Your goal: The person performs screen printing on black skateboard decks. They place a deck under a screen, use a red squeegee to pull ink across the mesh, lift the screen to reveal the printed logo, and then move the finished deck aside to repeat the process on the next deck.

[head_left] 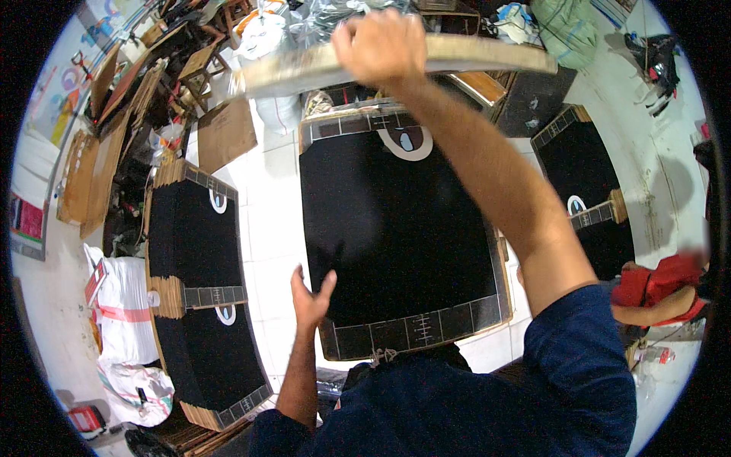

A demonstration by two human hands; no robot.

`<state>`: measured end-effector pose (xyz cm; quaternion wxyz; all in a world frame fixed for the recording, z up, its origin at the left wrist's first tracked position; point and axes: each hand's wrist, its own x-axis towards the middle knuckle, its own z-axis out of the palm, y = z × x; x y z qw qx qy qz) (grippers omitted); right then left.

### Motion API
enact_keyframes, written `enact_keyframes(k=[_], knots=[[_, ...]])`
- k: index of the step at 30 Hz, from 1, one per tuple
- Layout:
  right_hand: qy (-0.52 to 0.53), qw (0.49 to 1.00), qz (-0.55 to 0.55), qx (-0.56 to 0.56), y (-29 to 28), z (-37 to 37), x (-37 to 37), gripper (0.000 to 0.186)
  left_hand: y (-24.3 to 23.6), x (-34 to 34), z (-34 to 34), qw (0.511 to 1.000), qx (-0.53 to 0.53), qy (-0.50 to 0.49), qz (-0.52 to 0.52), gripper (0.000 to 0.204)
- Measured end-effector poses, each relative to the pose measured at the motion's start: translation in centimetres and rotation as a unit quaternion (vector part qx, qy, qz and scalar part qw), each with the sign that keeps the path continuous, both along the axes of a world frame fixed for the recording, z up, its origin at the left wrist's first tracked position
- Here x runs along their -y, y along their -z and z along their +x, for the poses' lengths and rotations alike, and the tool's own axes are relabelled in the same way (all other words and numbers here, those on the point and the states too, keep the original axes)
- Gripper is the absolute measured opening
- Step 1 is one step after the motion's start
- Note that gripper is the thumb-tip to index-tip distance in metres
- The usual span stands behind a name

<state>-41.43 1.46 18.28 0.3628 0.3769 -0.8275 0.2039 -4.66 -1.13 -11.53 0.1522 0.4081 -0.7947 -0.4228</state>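
My right hand [384,47], raised at the far side, is closed around a long pale wooden bar [487,55], smeared by motion. Whether this bar is one edge of a frame I cannot tell. Below it lies a board covered in black fabric [388,236], with a dark grid strip [422,327] along its near end. A white-ringed brown eye print [407,141] shows near the fabric's far end, partly beside my right forearm. My left hand [311,301] is open, thumb and fingers apart, over the board's near left edge, holding nothing.
More black fabric boards stand at the left [194,236] and right [582,160]. White sacks [129,305] sit at the left wall. A wooden stool [199,70] and bundled plastic [358,15] are at the back. At right is red cloth [647,286] with what looks like a person's forearm.
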Motion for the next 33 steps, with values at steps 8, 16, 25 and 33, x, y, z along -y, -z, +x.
enact_keyframes(k=[8, 16, 25, 33], knots=[[-0.166, 0.977, -0.078, 0.113, 17.7, 11.1, -10.0, 0.024, -10.9, -0.6, -12.2, 0.794, -0.411, -0.1, 0.436, 0.069], [-0.037, 0.975, 0.015, 0.217, 30.5, -3.8, -16.1, 0.055, 6.1, -1.1, -8.4, 0.848, -0.074, -0.215, 0.479, 0.068], [-0.039, 0.981, 0.175, 0.08, 33.7, -29.4, -10.5, 0.076, 8.9, -7.9, -11.7, 0.921, 0.17, 0.164, -0.311, 0.079], [-0.099, 0.905, 0.279, 0.305, 32.8, -30.6, -12.1, 0.043, 12.2, -7.5, -11.2, 0.906, 0.149, 0.157, -0.365, 0.093]])
